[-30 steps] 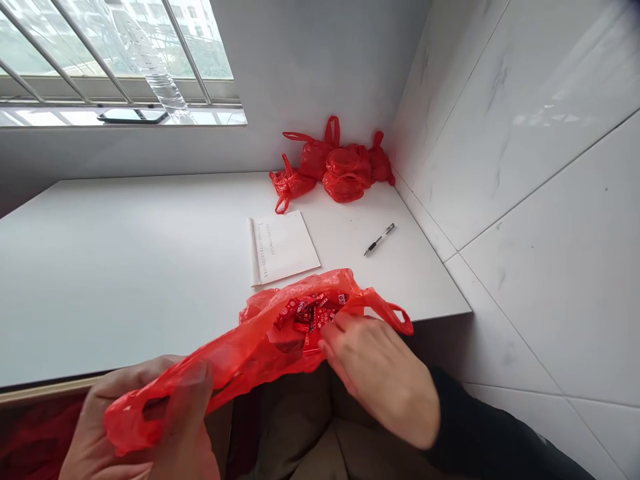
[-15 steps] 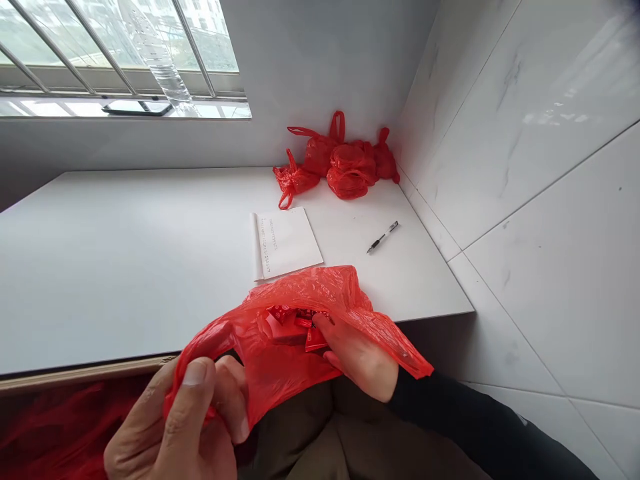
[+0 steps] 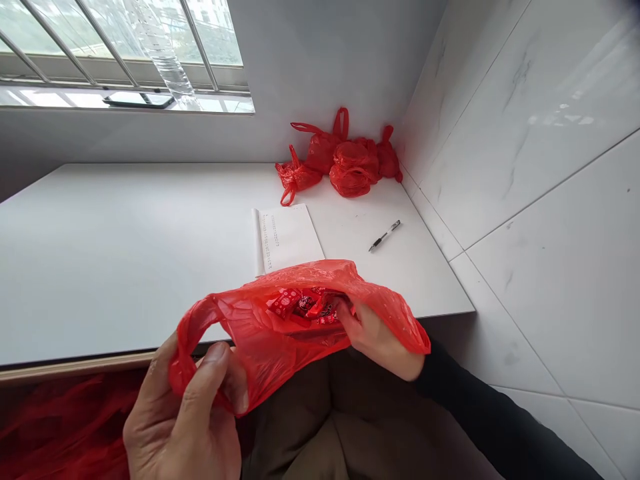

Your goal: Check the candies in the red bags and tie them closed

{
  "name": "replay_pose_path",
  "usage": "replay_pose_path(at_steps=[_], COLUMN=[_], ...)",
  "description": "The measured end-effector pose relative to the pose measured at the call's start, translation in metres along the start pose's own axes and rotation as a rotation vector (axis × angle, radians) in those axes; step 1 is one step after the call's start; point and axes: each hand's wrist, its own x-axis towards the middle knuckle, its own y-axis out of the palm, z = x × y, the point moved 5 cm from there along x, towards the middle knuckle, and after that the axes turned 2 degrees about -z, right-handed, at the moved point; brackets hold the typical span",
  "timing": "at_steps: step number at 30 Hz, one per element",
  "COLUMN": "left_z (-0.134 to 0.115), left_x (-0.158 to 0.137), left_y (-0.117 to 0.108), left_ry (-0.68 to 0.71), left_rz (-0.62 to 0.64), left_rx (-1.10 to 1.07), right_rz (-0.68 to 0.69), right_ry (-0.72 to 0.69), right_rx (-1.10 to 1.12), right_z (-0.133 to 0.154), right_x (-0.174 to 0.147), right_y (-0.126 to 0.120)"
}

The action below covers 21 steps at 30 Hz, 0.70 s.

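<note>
A thin red plastic bag is held up at the table's front edge with its mouth open towards me. My left hand is closed around one of its handles, at the lower left. Inside lie several small red wrapped packets, some printed with white patterns and dark marks. My right hand reaches in from the right, the other side of the bag draped over its wrist. Its fingers are among the packets, with the tips mostly hidden, so whether they grip one does not show.
On the white table lie an open notebook and a pen. Tied red bags stand in the back corner. A bottle and a phone are on the windowsill. More red plastic fills a box at lower left.
My right hand has shifted right within the bag, and its fingers now sit among the packets at the right. A packet near its fingertips is no longer visible there; more printed packets show.
</note>
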Motion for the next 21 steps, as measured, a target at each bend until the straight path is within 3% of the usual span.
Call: replay_pose_path(at_steps=[3, 6, 9, 12, 15, 21], left_z=[0.0, 0.0, 0.001, 0.004, 0.006, 0.011], left_x=[-0.001, -0.002, -0.003, -0.003, -0.003, -0.004], left_y=[0.001, 0.002, 0.001, 0.0, 0.002, 0.0], left_ry=[-0.022, -0.019, -0.02, -0.043, -0.036, 0.004], left_rz=[-0.015, 0.01, 0.026, 0.015, 0.036, 0.063], left_rx=[0.003, 0.006, 0.002, 0.004, 0.02, 0.063], right_rz=[0.047, 0.207, 0.354, 0.358, 0.333, 0.281], right_ry=[0.084, 0.235, 0.467, 0.64, 0.701, 0.729], right_rx=[0.094, 0.304, 0.697, 1.058, 1.11, 0.987], right_z=[-0.001, 0.001, 0.002, 0.001, -0.006, -0.02], right_x=[0.004, 0.008, 0.008, 0.011, 0.014, 0.014], right_y=[0.001, 0.011, 0.021, 0.028, 0.036, 0.039])
